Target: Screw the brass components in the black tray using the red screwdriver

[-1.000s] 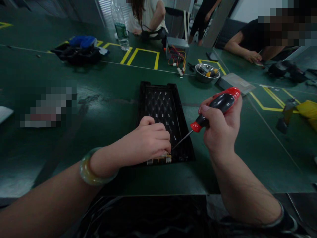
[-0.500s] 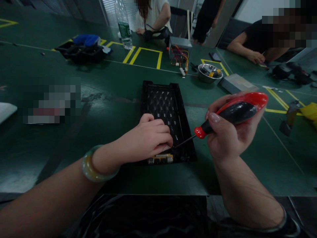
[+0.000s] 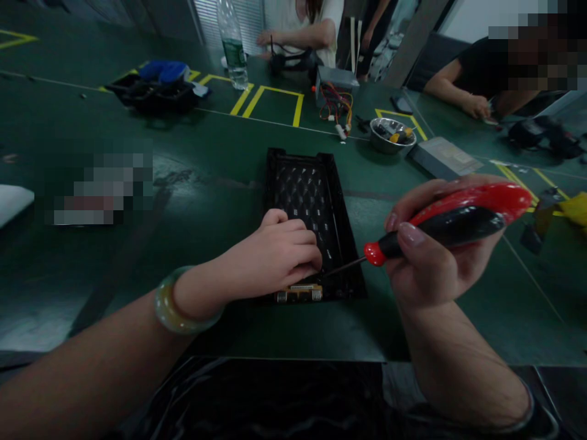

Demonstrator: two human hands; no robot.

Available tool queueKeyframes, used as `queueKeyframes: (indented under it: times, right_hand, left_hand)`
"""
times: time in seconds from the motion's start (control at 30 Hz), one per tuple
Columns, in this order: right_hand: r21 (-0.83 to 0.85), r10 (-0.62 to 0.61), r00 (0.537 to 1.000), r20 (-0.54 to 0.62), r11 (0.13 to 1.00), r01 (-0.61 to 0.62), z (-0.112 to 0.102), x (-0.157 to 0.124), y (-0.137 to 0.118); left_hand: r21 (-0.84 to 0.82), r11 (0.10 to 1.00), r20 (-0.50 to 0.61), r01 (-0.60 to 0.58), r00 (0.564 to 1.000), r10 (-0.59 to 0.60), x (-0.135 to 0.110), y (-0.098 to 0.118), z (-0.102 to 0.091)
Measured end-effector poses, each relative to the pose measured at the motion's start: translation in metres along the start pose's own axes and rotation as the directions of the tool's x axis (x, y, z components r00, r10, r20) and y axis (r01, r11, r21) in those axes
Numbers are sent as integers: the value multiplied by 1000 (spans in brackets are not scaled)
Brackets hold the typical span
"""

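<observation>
A black plastic panel [image 3: 300,183] with raised walls and a pattern of small slots lies on the green table in front of me. At its near end sits a small circuit board [image 3: 300,293] with metal connectors. My left hand [image 3: 291,250] rests over the panel with its fingers curled down just behind the board; what the fingertips hold is hidden. A red and black screwdriver [image 3: 458,217] is gripped in my right hand [image 3: 431,263]. The shaft slants down to the left, its tip inside the panel beside my left fingertips.
Behind the panel stand a grey power supply with coloured cables [image 3: 337,88], a metal bowl of small items [image 3: 392,137] and a flat grey metal box [image 3: 443,159]. A water bottle [image 3: 233,58] and a black tray [image 3: 156,95] are at the back left. Other people sit across the table.
My right hand has moved a little right, and the screwdriver now lies flatter, its handle end shifted right and slightly down. My left hand stays in place on the panel.
</observation>
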State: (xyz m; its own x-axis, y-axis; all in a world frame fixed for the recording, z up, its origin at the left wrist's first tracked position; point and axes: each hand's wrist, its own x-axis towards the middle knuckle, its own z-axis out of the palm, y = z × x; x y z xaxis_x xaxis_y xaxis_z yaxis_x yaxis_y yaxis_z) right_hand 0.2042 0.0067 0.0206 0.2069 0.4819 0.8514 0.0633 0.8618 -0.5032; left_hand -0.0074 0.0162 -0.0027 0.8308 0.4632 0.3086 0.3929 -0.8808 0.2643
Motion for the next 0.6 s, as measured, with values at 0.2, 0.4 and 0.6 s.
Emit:
queueKeyframes:
  times: [0.2,0.4,0.6]
  right_hand:
    - [-67,26,1000,1,997,-26,-2,-3,2]
    - [49,-85,996,31,995,83,-1,2,-4]
    - [63,-136,990,40,989,134,1,2,-4]
  left_hand:
    - [5,1000,3,4,1000,-4,0,0,1]
    - [-1,1000,8,6,1000,-6,1,1,-1]
    - [1,1000,18,3,1000,-3,1,2,-2]
